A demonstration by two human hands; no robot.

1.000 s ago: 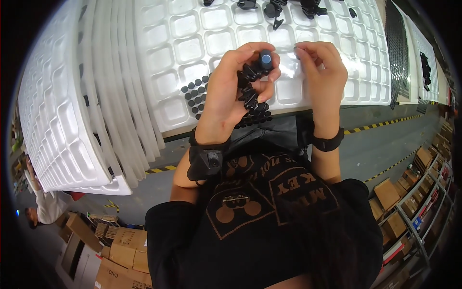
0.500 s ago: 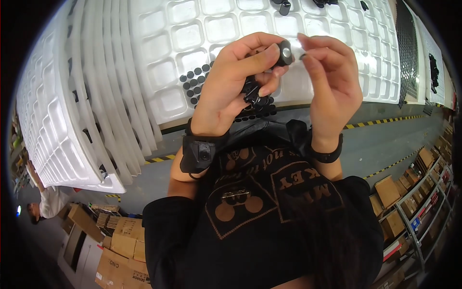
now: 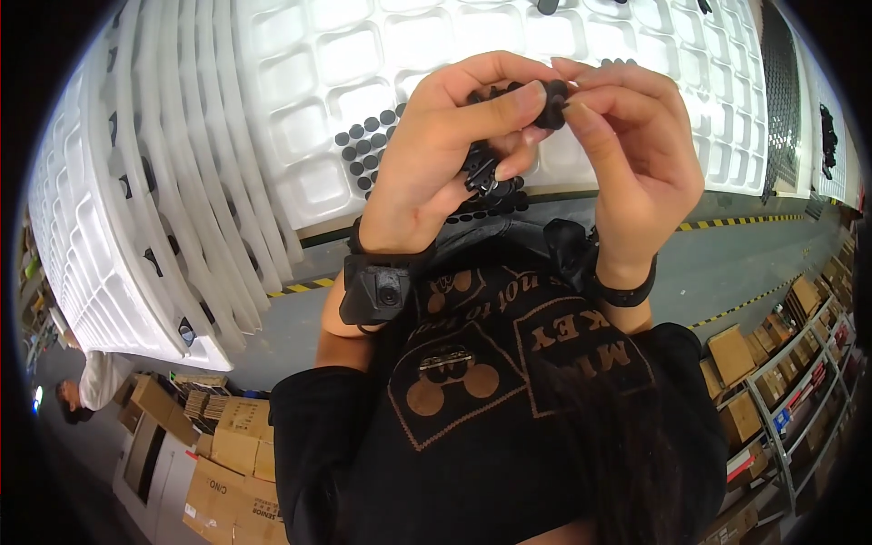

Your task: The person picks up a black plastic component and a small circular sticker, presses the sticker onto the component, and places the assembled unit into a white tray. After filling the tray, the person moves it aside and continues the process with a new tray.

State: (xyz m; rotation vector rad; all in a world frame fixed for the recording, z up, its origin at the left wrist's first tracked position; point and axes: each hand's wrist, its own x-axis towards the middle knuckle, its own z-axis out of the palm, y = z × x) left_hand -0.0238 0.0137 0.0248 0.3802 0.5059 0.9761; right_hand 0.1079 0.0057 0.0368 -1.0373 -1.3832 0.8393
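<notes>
both hands are raised close to the camera, above the white tray point(image 3: 345, 109) on the desk. the left hand point(image 3: 436, 173) is closed around several small black parts point(image 3: 486, 173), and its thumb and first finger pinch a round black cap point(image 3: 552, 102) at the top. the right hand point(image 3: 627, 154) meets it there, its fingers point(image 3: 581, 118) closed on the same cap from the other side. so the cap is in the air, between the two hands, not in the tray.

to do this step well, i think the left hand should stay firm and quiet, so the spare parts in the palm do not slip out. the right fingers should turn or press the cap straight, not tilted. more black discs point(image 3: 363, 150) lie in one tray pocket, just beside the left hand.
</notes>
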